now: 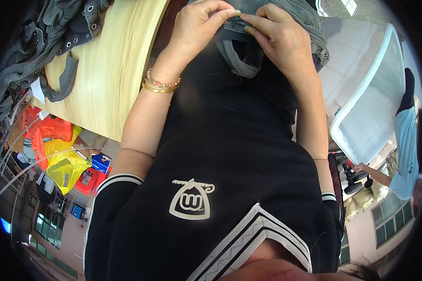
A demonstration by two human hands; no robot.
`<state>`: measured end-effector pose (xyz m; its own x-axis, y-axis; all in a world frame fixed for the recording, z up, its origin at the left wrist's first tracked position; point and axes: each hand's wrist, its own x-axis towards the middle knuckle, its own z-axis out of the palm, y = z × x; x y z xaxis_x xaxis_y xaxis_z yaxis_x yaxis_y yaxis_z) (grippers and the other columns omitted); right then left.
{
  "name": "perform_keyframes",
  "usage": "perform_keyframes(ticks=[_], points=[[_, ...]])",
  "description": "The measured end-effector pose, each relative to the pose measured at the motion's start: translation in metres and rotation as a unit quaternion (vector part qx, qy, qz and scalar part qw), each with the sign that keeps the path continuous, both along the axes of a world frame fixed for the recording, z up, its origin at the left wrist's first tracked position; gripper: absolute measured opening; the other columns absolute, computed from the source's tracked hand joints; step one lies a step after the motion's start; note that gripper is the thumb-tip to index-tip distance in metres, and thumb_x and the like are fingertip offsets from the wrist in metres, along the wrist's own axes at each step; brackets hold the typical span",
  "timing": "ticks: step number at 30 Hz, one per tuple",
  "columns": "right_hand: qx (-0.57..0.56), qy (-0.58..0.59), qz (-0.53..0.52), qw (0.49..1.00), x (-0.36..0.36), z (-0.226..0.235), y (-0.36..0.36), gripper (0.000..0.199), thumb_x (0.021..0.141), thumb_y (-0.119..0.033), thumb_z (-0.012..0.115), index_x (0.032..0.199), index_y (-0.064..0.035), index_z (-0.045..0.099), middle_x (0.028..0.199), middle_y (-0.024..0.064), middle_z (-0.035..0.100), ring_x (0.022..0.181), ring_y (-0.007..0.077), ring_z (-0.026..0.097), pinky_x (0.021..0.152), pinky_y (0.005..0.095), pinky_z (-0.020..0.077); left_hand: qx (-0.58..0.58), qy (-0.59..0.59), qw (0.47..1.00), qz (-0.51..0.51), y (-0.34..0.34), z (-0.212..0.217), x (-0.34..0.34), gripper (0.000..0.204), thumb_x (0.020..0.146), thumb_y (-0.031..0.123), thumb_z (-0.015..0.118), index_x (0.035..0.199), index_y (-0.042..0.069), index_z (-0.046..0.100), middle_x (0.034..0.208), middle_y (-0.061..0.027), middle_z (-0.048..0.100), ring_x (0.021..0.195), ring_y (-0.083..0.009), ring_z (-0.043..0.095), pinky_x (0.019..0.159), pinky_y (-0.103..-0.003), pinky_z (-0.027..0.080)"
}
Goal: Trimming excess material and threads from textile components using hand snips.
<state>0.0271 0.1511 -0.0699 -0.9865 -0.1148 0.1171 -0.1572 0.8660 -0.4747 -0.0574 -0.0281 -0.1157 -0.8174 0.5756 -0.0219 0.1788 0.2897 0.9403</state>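
Note:
A grey garment (303, 13) with ribbed fabric and a smoother flat panel lies bunched over my lap at the top of the view, a loop of it hanging down. My left hand (202, 22) is closed over the panel's edge, thumb and forefinger pinched together; whatever is between them is too small to make out. From the other side my right hand (282, 37) grips the garment, its forefinger almost meeting the left fingertips. A tan cover or band (251, 31) sits on one right fingertip. Bracelets circle my left wrist.
A wooden tabletop (103, 70) at my left carries more grey garments (47, 33) with metal eyelets. Red and yellow plastic bags (63, 161) are below it. On my right stands a pale translucent bin (368, 89); beyond it is another person in a light blue top (406, 150).

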Motion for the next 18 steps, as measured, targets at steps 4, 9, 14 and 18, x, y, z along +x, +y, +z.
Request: perform_keyframes(ticks=[4, 9, 14, 18], points=[[-0.050, -0.013, -0.023, 0.998, 0.007, -0.004, 0.005, 0.026, 0.086, -0.012, 0.077, 0.112, -0.0103, 0.076, 0.093, 0.0054, 0.062, 0.081, 0.0231, 0.063, 0.069, 0.0340, 0.0509, 0.036, -0.012, 0.999, -0.011, -0.009, -0.028, -0.002, 0.013, 0.097, 0.011, 0.071, 0.102, 0.000, 0.075, 0.088, -0.0017, 0.070, 0.079, -0.0078, 0.066, 0.072, -0.022, 0.052], [-0.167, 0.020, -0.057, 0.984, 0.023, -0.010, 0.039, 0.034, 0.086, -0.004, 0.079, 0.120, -0.0080, 0.076, 0.093, 0.0027, 0.061, 0.080, 0.0126, 0.058, 0.067, 0.0263, 0.0466, 0.010, 0.074, 0.997, -0.023, -0.007, -0.001, 0.004, 0.009, 0.098, 0.007, 0.067, 0.100, -0.002, 0.071, 0.096, -0.0051, 0.069, 0.078, -0.0104, 0.067, 0.071, -0.022, 0.053], [-0.158, -0.002, -0.073, 0.985, 0.029, -0.004, 0.036, 0.034, 0.088, -0.003, 0.077, 0.122, -0.0054, 0.075, 0.096, 0.0015, 0.061, 0.084, 0.0115, 0.057, 0.073, 0.0222, 0.0455, 0.004, 0.131, 0.991, -0.039, -0.005, 0.009, 0.004, 0.009, 0.100, 0.004, 0.064, 0.104, -0.003, 0.068, 0.104, -0.0076, 0.069, 0.079, -0.0123, 0.069, 0.072, -0.024, 0.056], [-0.126, -0.001, -0.098, 0.987, 0.020, 0.016, 0.020, 0.024, 0.083, -0.011, 0.078, 0.106, -0.0063, 0.076, 0.090, 0.0095, 0.063, 0.083, 0.0285, 0.065, 0.071, 0.0368, 0.0521, 0.012, 0.157, 0.986, -0.053, -0.005, 0.012, 0.000, 0.009, 0.100, 0.003, 0.063, 0.105, -0.003, 0.068, 0.104, -0.0079, 0.069, 0.080, -0.0127, 0.069, 0.073, -0.024, 0.057]])
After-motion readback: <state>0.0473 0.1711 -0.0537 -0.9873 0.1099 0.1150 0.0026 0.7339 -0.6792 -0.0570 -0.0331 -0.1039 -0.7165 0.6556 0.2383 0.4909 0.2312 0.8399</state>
